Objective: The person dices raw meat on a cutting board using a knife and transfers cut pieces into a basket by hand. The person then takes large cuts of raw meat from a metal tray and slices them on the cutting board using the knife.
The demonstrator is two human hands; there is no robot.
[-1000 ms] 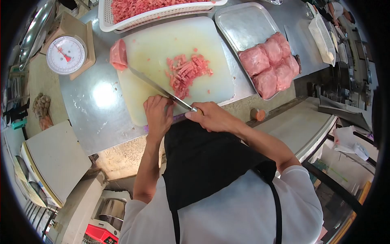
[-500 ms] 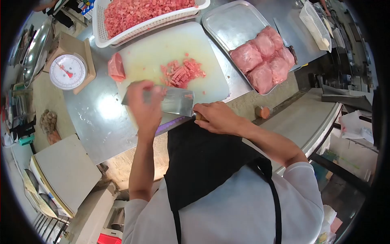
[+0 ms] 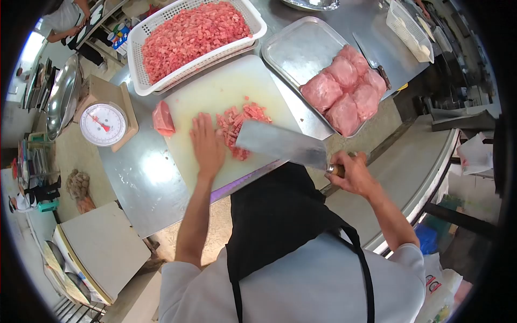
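Note:
My right hand (image 3: 353, 173) grips the wooden handle of a broad cleaver (image 3: 285, 145), its blade pointing left over the lower right part of the white cutting board (image 3: 199, 99). Flat on the board lies my left hand (image 3: 208, 145), fingers stretched out, at the left side of a small pile of diced pink meat (image 3: 231, 121). The blade covers part of that pile. A larger chunk of meat (image 3: 163, 119) sits at the board's left edge.
Behind the board stands a white basket (image 3: 137, 70) full of diced meat. A metal tray (image 3: 285, 48) at right holds several large meat pieces, with a knife (image 3: 381, 72) beside it. A dial scale (image 3: 103, 124) is at left. Other people (image 3: 64, 24) appear at the upper left.
The cleaver has swung right, its blade now over the right side of the pile. My right hand has moved right. My left hand has come down flat on the board beside the pile.

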